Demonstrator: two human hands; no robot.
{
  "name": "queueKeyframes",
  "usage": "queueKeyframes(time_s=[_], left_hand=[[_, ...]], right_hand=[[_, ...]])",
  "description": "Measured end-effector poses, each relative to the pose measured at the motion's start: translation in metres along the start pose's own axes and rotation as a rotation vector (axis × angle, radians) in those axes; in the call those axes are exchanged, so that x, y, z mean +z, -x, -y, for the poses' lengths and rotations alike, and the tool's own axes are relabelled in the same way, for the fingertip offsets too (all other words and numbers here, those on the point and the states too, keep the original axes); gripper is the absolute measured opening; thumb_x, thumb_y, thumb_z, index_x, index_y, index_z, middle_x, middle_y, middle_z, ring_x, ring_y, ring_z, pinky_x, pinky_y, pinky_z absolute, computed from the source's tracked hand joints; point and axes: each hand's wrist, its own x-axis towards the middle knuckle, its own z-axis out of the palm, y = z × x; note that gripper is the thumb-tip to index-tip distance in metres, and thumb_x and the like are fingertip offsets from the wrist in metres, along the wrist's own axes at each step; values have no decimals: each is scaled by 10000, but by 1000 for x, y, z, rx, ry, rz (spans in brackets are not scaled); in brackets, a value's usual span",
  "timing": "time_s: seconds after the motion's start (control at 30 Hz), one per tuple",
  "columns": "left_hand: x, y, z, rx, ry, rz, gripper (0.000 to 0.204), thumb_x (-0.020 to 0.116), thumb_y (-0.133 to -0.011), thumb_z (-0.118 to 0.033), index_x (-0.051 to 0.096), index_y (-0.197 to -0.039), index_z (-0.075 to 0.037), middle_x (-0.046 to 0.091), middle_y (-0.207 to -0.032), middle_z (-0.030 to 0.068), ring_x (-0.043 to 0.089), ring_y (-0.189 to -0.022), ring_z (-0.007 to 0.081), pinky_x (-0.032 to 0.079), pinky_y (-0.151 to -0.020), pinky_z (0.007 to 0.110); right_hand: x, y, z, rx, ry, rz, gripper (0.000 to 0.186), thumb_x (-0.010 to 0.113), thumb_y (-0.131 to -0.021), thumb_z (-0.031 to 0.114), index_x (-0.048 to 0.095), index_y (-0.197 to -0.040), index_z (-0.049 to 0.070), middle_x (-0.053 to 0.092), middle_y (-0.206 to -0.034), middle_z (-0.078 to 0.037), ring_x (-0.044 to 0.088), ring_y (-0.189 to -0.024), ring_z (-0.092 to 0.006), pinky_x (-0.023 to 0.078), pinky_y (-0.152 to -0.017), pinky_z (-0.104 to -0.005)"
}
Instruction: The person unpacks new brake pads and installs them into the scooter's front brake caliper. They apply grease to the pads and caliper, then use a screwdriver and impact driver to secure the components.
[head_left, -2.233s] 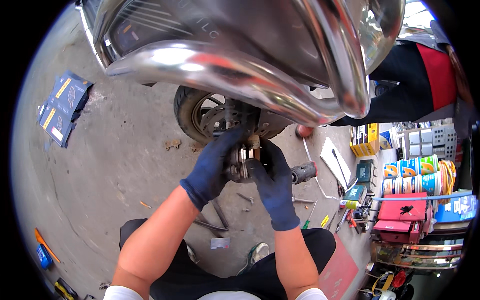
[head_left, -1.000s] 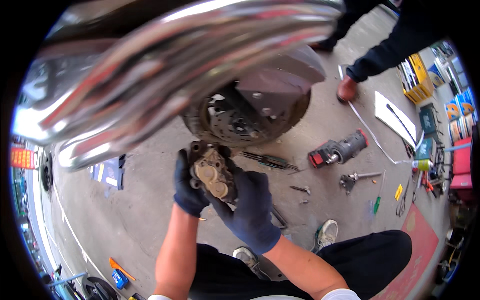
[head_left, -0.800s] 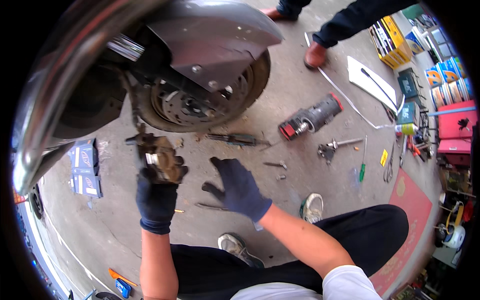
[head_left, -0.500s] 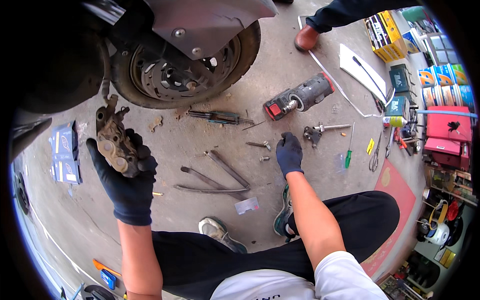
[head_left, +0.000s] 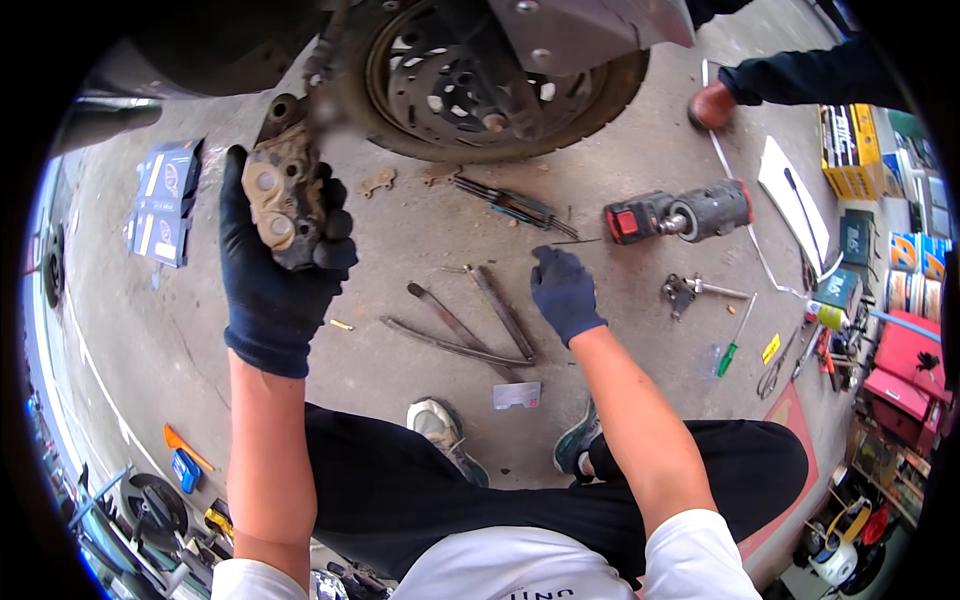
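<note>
Reaching up from the lower edge, the left forearm (head_left: 268, 470) stands nearly straight, and the gloved left hand (head_left: 285, 290) is turned palm up, clamped around a dirty brake caliper (head_left: 282, 195), thumb along one side and fingers wrapped about the other. The caliper sits above the floor (head_left: 420, 235), left of the wheel (head_left: 605, 105), its two round pistons facing up. Well apart from it, the right forearm (head_left: 645, 425) slants inward to the right hand (head_left: 567, 290), knuckles up with fingers curled; whether it grips anything cannot be told.

Bare concrete lies between the two hands, bounded above by the tyre's edge and a bundle of thin tools (head_left: 515, 205), and below by long metal strips (head_left: 450, 340). A power tool (head_left: 690, 213) narrows the room beyond the right hand, lying just to its upper right. On the far left, open floor separates the left hand from flattened blue packaging (head_left: 165, 205).
</note>
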Motion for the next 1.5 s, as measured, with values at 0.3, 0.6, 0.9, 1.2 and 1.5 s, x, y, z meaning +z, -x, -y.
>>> queueKeyframes(time_s=[0.3, 0.6, 0.9, 1.2, 1.5], left_hand=[[-1, -1, -1, -72, 54, 9, 594, 503, -905, -627, 588, -1170, -103, 678, -933, 106, 660, -702, 266, 525, -510, 360], [-11, -5, 9, -67, 93, 73, 695, 444, -917, -676, 523, -1290, -95, 653, -1071, 147, 655, -809, 304, 529, -607, 378], [-25, -22, 26, -137, 205, 483, 863, 522, -845, -715, 450, -1348, -17, 627, -1135, 162, 636, -939, 334, 535, -659, 418], [-28, -19, 24, -128, 213, 514, 801, 569, -860, -651, 434, -1368, -46, 610, -1187, 160, 628, -964, 347, 542, -677, 433], [-18, -17, 37, -25, -46, 348, 757, 571, -883, -604, 405, -1410, -86, 536, -1324, 134, 563, -1164, 331, 470, -983, 495]], right_hand=[[73, -19, 94, -272, 88, -185, 146, 546, -803, 131, 615, -931, 113, 592, -853, -95, 554, -867, -316, 453, -696, -467], [10, -41, 133, -205, 241, 317, 232, 569, -868, 315, 629, -890, 91, 619, -922, -96, 552, -947, -264, 440, -737, -408], [2, -38, 119, 383, -675, 13, 59, 609, -841, 61, 589, -882, 24, 649, -815, -167, 639, -737, -243, 493, -646, -374], [-188, -88, 153, 213, -1195, -173, 137, 616, -873, 48, 623, -1006, 11, 655, -850, -108, 626, -722, -200, 499, -680, -315], [-223, -85, 160, 259, -1544, -112, 124, 638, -850, 5, 571, -955, 13, 591, -819, -23, 536, -713, -61, 443, -631, -236]])
